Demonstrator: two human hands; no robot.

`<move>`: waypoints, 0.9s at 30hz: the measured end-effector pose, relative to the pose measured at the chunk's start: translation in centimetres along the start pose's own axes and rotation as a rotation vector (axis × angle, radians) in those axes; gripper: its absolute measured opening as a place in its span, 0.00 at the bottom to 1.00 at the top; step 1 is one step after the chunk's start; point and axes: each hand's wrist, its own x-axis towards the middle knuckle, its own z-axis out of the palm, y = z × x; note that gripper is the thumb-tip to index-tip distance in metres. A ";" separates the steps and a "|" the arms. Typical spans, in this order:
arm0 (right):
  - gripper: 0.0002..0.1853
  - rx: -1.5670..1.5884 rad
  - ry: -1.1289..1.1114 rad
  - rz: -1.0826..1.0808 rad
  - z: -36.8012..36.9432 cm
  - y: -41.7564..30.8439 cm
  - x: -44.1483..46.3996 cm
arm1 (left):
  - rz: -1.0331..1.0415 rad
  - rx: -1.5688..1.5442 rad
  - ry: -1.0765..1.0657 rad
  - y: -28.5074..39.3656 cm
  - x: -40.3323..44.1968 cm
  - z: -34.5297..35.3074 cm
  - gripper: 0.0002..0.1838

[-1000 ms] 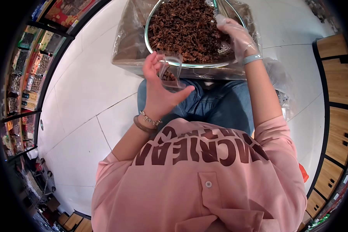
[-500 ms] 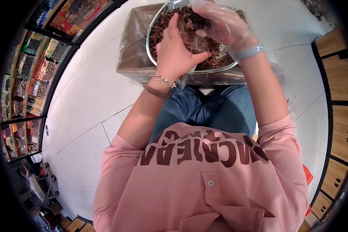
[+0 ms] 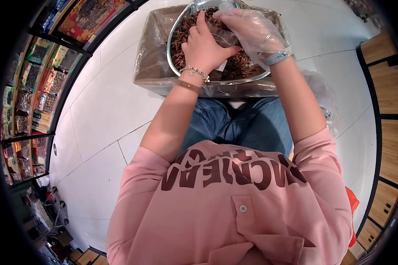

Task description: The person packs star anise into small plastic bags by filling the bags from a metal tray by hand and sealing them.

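Over plastic-lined carton (image 3: 152, 68), basin (image 3: 169, 49); inside, star anise (image 3: 243, 66)

The left hand (image 3: 204, 49) spreads around a clear bag (image 3: 226, 40); the gloved right hand (image 3: 254, 32) is just beside it, star anise (image 3: 242, 67) beneath both.

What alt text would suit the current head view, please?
A bare left hand is spread around a clear bag above a basin of what looks like star anise, with the right hand, in a clear plastic glove, close beside it. The basin is over a plastic-covered box, in front of a person in a pink shirt and jeans.
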 end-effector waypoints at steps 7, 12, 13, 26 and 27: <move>0.19 0.213 -0.022 0.156 -0.8 -3.7 -0.7 | 0.001 0.033 0.020 -0.3 1.1 0.2 0.67; 0.20 0.239 0.086 0.024 0.1 -1.7 -0.1 | 0.023 0.031 0.046 -0.1 0.9 -0.1 0.67; 0.20 0.070 0.091 -0.033 0.0 -1.2 0.1 | 0.030 0.029 0.049 -0.1 0.9 -0.2 0.67; 0.20 -0.073 0.005 0.064 -3.1 -8.5 -0.7 | 0.032 -0.010 0.058 0.0 0.7 -0.5 0.67; 0.21 -0.026 -0.009 0.108 -3.1 -9.1 -0.8 | 0.027 -0.014 0.061 0.0 0.7 -0.5 0.67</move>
